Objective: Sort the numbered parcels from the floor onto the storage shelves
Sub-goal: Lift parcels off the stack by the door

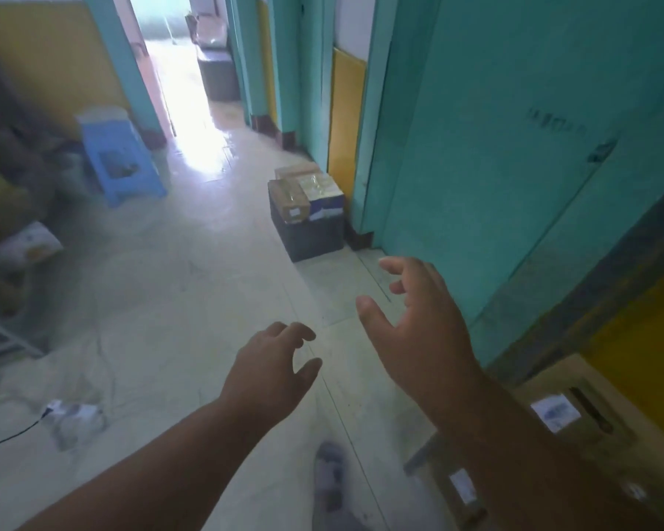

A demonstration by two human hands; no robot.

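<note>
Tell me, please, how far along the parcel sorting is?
Nothing visibly done: no shelves are in view. In hand: nothing; the left hand and right hand are open and empty. Left: parcels stacked on a dark box by the door, more at lower right.

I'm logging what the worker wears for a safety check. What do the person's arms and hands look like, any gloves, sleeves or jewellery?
Both forearms are bare, no sleeves in view. The left hand and right hand have no gloves, rings or watch visible.

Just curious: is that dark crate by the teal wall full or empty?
Full: the dark crate holds taped cardboard parcels rising above its rim.
</note>
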